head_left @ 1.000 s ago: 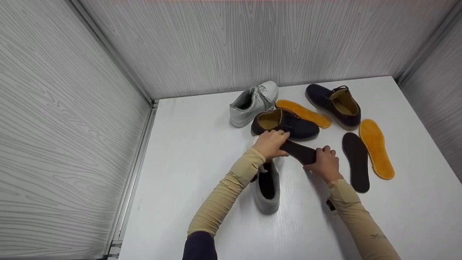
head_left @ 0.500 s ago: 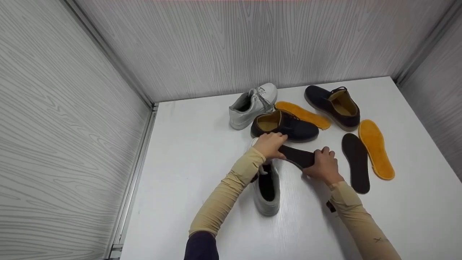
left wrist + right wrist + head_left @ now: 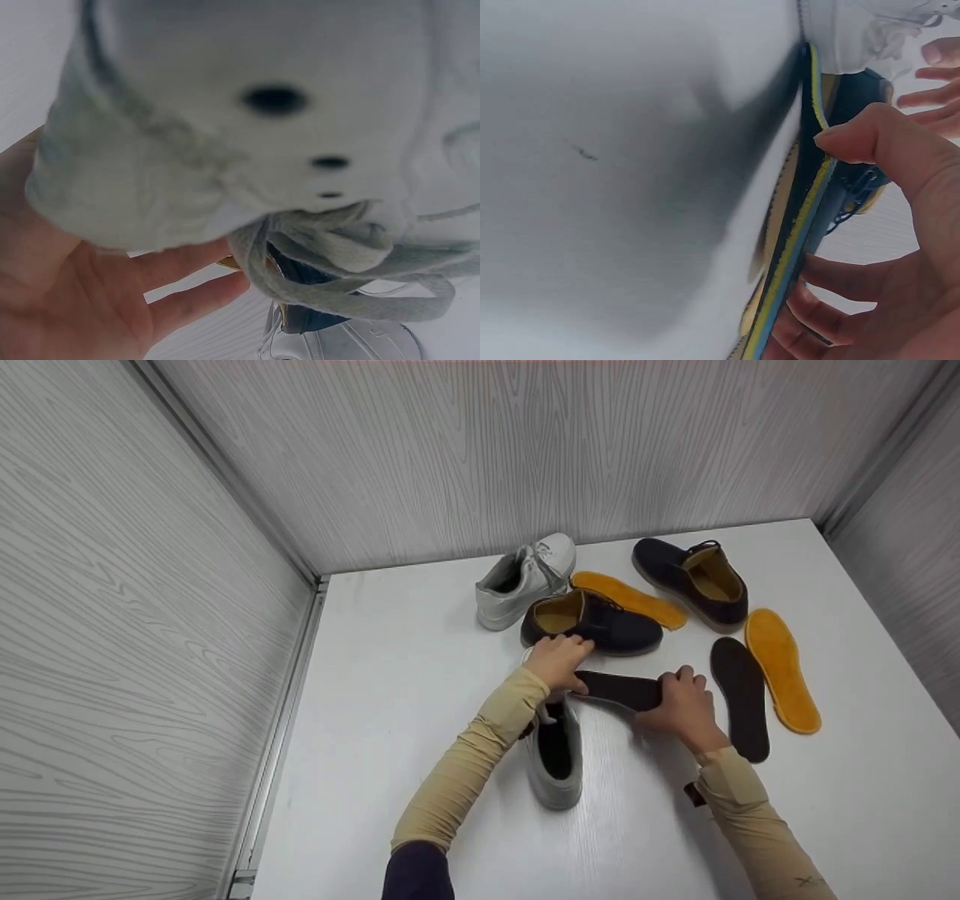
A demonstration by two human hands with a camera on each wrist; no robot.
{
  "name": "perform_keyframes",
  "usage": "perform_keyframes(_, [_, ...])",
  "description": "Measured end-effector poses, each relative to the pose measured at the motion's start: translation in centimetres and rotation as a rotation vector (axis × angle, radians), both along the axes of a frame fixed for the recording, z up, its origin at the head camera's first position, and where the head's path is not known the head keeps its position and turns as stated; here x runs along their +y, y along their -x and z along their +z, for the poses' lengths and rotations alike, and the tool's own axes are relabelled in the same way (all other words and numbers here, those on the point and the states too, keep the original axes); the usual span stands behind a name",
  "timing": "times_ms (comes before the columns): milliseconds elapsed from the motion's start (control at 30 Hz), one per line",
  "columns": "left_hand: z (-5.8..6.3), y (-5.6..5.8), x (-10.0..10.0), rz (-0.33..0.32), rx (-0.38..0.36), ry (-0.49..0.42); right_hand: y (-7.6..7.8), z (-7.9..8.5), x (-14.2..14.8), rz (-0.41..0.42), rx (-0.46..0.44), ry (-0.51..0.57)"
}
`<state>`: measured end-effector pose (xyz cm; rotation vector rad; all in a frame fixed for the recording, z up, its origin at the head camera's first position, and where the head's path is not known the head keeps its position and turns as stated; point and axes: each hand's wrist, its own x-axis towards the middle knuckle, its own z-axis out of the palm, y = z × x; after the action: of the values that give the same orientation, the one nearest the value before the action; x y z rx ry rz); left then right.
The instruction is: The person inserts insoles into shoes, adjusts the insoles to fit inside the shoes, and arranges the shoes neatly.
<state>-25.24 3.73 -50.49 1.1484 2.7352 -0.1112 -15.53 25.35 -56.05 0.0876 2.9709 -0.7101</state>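
Observation:
My right hand [image 3: 679, 705] grips a dark insole [image 3: 619, 690] with a yellow and blue layered edge, thumb on one face and fingers on the other in the right wrist view. The insole's far end reaches close beside the near white sneaker [image 3: 553, 787]. Over that sneaker's front part is my left hand [image 3: 556, 664], its fingers loosely extended and apart by the insole's left end. In the left wrist view the sneaker's pale side [image 3: 187, 150] and loose laces [image 3: 337, 292] fill the foreground, partly covering the left palm.
Behind the hands lie a dark lace-up shoe [image 3: 622, 630], a second white sneaker [image 3: 502, 596] and an orange insole [image 3: 626, 600]. Another dark shoe [image 3: 690, 581] stands at the back right. A second dark insole [image 3: 741, 701] and an orange insole [image 3: 784, 671] lie at right.
The insole has turned from a slant to nearly level in the head view. My right hand has shifted slightly right. The left hand has slid slightly left along the insole's end.

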Motion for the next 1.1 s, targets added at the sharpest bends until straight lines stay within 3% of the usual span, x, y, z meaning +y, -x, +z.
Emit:
perform_keyframes(400, [0.6,-0.3,-0.2,-0.033,0.017,-0.02,-2.2,2.7,-0.1,0.007,0.102,0.014])
perform_keyframes(1100, [0.9,-0.1,-1.0,-0.045,-0.06,-0.039,-3.7,7.3,-0.1,0.041,0.065,0.099])
